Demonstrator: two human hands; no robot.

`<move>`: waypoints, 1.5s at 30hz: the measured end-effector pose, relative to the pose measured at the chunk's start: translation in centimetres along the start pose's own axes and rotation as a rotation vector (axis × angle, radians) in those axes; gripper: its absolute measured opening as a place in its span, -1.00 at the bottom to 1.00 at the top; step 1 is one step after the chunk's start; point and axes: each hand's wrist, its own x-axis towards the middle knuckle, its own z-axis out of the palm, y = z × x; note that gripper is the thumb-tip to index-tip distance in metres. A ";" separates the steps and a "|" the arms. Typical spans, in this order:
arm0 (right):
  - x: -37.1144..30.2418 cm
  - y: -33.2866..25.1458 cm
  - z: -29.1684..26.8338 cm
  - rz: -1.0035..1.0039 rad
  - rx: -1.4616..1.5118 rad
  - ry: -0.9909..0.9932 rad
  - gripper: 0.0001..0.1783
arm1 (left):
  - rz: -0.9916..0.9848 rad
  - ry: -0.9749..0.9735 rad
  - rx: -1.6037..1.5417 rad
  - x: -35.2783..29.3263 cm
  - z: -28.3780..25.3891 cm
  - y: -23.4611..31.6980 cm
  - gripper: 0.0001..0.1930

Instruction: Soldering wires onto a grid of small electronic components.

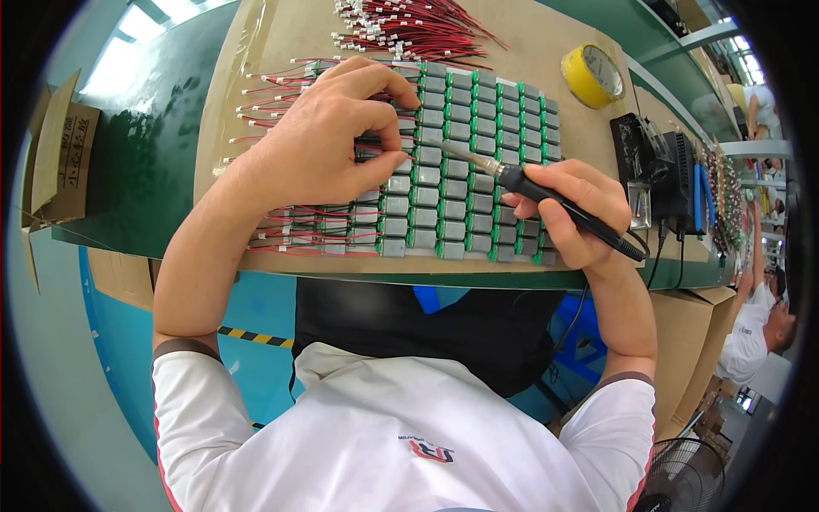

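Curled, my left hand point(345, 119) is lying across red wires point(294, 235) left of the grid of grey blocks point(452, 209), perhaps steadying them; I cannot tell whether it's pinching one. My right hand point(590, 189) is gripping a soldering iron point(516, 177) above the grid by its handle, presumably avoiding heat.

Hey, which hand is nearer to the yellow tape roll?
Right. The right hand is on the near side of the tape roll; the left hand is farther off, to its left.
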 end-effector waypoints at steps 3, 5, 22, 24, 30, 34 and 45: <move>0.7 -0.2 -0.5 0.061 -0.029 0.079 -0.63 | 0.017 0.001 -0.001 0.1 0.0 -0.1 -0.88; 1.8 0.0 -1.0 0.044 -0.139 0.118 -0.64 | 0.016 -0.005 -0.010 0.1 0.1 -0.1 -0.87; 11.6 11.2 -1.1 -0.001 -0.671 0.050 -0.76 | -0.002 0.016 -0.035 -0.1 0.3 0.0 -0.86; 11.6 11.3 -1.3 0.006 -0.686 0.054 -0.75 | 0.006 0.013 -0.033 0.0 0.4 0.0 -0.86; 11.1 10.0 -2.2 0.145 -0.623 0.070 -0.69 | 0.012 0.006 -0.038 -0.2 0.3 -0.1 -0.86; 9.3 7.5 -3.0 0.135 -0.619 0.119 -0.60 | 0.029 0.006 -0.021 -0.4 0.3 -0.3 -0.85; 4.1 -0.7 1.8 0.273 -0.049 0.069 -0.57 | -0.017 0.237 -0.053 0.7 -1.9 1.5 -0.73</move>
